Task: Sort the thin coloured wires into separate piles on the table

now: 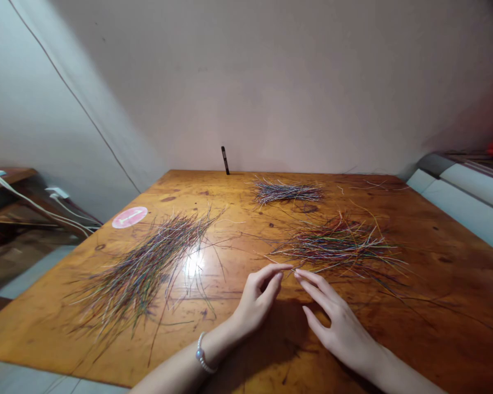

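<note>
My left hand (258, 295), with a beaded bracelet on its wrist, is over the front middle of the table, thumb and fingers drawn together in a pinch. Whatever lies between them is too thin to make out. Close beside its fingertips are those of my right hand (337, 312), whose fingers are stretched out with the thumb apart. Just beyond the right hand lies a loose pile of thin multicoloured wires (340, 241). A larger wire bundle (148, 268) spreads slantwise on the left. Farther back is a smaller bundle of mostly white and bluish wires (287, 191).
The wooden table (238, 339) meets a plain wall. A black marker (225, 160) stands upright at its back edge. A round pink sticker (130, 217) is on the left side. White cables (36, 205) hang at the left. A few stray wires (373, 186) lie back right.
</note>
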Demonstrator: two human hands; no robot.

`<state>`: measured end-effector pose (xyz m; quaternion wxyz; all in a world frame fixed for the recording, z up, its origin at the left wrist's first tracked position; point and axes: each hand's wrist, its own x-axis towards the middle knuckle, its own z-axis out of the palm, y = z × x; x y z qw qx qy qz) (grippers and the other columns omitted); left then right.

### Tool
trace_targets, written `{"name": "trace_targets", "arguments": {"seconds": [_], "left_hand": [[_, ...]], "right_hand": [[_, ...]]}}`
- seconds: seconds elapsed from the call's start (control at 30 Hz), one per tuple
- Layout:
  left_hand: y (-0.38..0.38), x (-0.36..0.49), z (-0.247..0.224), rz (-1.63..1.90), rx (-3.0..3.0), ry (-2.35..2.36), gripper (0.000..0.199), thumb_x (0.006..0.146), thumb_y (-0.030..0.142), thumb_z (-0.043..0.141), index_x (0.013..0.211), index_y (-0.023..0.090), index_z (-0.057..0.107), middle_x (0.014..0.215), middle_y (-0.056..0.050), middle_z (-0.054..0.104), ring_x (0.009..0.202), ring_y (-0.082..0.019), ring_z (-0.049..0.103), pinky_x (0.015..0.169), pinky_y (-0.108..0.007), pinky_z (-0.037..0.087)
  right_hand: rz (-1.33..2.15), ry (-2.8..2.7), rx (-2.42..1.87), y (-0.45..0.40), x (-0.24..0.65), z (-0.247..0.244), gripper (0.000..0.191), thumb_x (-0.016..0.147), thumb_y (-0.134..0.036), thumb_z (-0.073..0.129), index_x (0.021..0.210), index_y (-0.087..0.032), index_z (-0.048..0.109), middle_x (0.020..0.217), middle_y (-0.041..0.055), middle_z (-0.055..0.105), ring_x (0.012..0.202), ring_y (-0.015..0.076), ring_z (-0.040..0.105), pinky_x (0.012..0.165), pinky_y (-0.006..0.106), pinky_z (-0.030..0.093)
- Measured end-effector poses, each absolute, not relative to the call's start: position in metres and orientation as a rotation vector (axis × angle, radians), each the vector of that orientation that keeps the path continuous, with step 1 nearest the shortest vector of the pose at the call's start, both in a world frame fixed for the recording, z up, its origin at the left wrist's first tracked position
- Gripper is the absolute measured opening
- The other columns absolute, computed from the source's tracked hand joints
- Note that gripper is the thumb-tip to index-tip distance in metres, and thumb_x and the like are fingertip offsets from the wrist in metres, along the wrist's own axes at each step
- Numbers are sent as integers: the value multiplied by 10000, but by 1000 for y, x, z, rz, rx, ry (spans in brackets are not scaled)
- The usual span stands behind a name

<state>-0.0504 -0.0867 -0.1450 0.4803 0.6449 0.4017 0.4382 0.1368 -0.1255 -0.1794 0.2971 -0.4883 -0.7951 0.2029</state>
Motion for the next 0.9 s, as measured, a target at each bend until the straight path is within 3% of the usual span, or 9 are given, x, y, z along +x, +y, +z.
{"name": "trace_targets", "arguments": {"seconds": [0.1,0.27,0.33,0.43,0.53,0.77,0.9], "left_hand": [[-87,-49,-143,1072,1594,960,235,874,184,540,1031,173,714,981,-67,729,910,-172,653,818,-236,482],[-86,-48,-147,1067,1601,898,217,849,198,589,1012,163,729,987,-87,734,887,-186,684,794,-243,513],[-85,-48,-150,1073,1615,884,205,841,212,603,983,156,740,919,-94,745,793,-178,685,734,-245,518],[-83,-52,-149,1132,1586,911,208,841,264,606,922,141,753,671,-61,706,530,-114,569,532,-213,454],[-81,-59,-143,1223,1514,943,248,850,326,592,870,133,745,523,-1,560,462,-78,437,459,-192,351],[-67,-75,-133,1551,1152,962,297,890,378,516,784,131,643,464,58,349,438,-61,290,428,-183,215],[-60,-77,-129,1720,925,953,289,864,336,528,645,147,526,480,54,351,430,-59,290,426,-178,227]], "right_hand": [[541,-2126,-1293,-125,137,-180,597,851,-106,440,1412,-273,320,1436,44,405,1322,185,393,1110,401,342],[527,-2137,-1279,-127,138,-181,607,839,-84,439,1409,-261,327,1433,49,406,1321,184,393,1105,388,355],[509,-2156,-1261,-127,138,-181,601,838,-74,430,1403,-257,338,1434,51,406,1323,182,392,1104,388,356],[476,-2193,-1225,-128,138,-180,612,829,-41,396,1399,-259,353,1434,44,415,1326,178,390,1103,385,357],[447,-2200,-1274,-128,138,-181,640,820,-31,378,1418,-252,330,1450,44,401,1331,188,385,1100,392,362],[405,-2102,-1443,-125,140,-189,642,829,-65,385,1440,-233,286,1465,74,374,1324,229,396,1082,433,385],[497,-2018,-1381,-128,138,-184,550,872,-126,400,1409,-222,327,1347,98,500,1185,212,542,994,377,480]]}}
